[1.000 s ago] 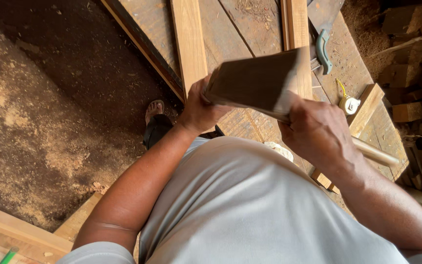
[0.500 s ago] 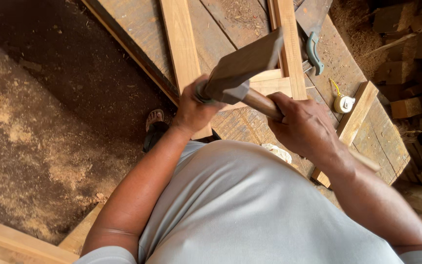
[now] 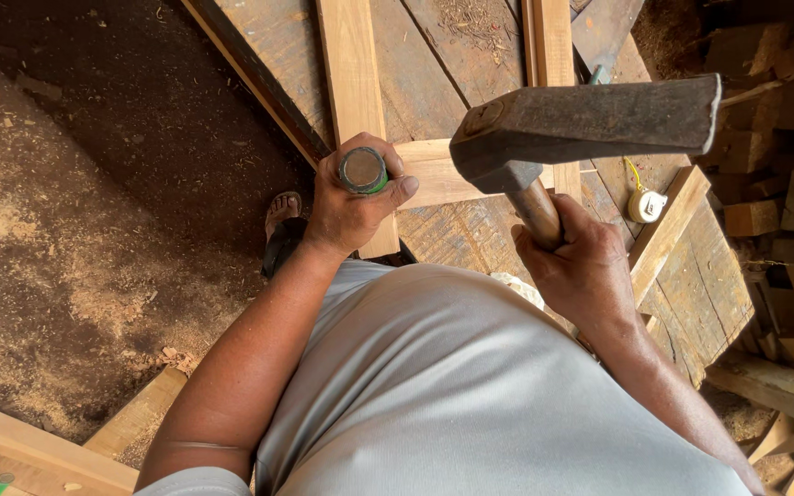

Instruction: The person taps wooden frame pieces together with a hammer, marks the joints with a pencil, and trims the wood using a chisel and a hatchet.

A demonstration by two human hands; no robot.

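The wooden bench [image 3: 470, 55] fills the top of the view, planks running from twelve toward five o'clock, with pale rails [image 3: 353, 83] laid along it and a short cross-piece [image 3: 434, 173] between them. Over that piece the hammer [image 3: 590, 124] hangs raised, its dark steel head pointing to three o'clock, the right hand [image 3: 581, 266] wrapped tight round the wooden handle close under the head. The left hand [image 3: 351, 207] is closed in a fist on an upright chisel [image 3: 363, 170] with a green handle, at nine o'clock from the hammer, its tip hidden on the cross-piece. To strike well, I'd judge the face must land square on the chisel's flat end, clear of the thumb. At three o'clock lies a small round tape measure [image 3: 647, 206], white with a yellow cord; no labels or packages show.
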